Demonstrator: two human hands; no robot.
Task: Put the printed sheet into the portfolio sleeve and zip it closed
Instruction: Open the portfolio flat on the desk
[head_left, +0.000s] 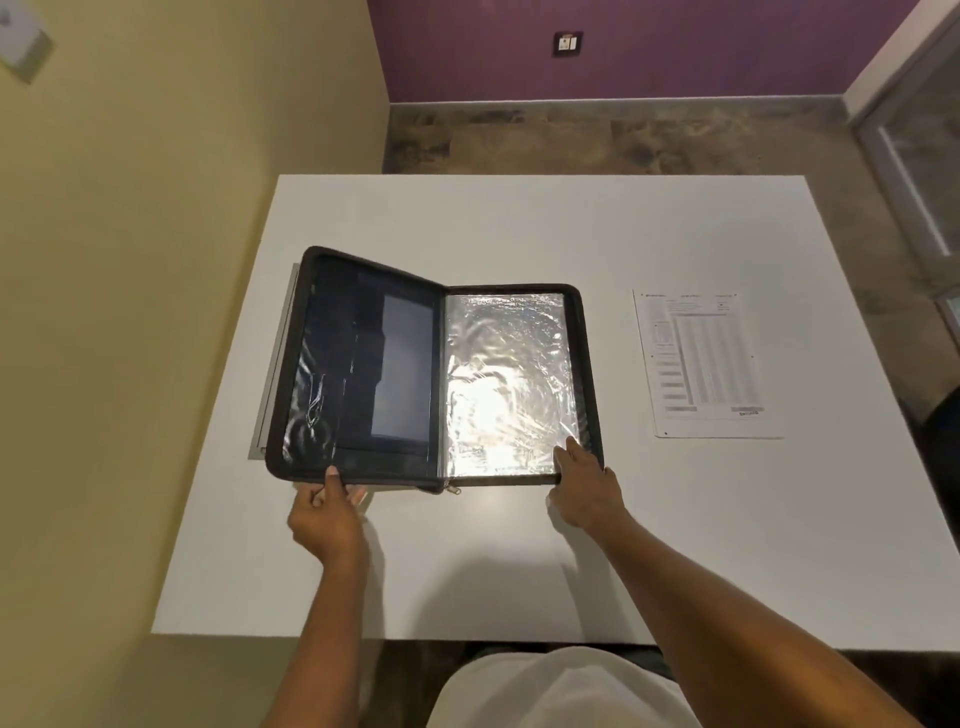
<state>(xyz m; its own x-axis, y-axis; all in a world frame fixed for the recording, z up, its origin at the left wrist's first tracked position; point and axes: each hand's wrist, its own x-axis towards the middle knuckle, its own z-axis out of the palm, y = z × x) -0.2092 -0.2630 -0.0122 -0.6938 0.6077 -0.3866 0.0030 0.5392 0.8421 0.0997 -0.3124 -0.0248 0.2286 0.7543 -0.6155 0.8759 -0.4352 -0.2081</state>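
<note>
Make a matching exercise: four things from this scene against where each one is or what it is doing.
1. printed sheet
2. left hand
3. right hand
4. zipper pull

A. grips the portfolio's raised left cover
B. flat on the table, right of the portfolio
C. at the near edge, by the spine
D. rests on the clear sleeve's near corner

Pairs: 1-B, 2-A, 3-D, 4-C

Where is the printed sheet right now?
In the head view the printed sheet lies flat on the white table, to the right of the open portfolio, apart from it and untouched by either hand.
</note>
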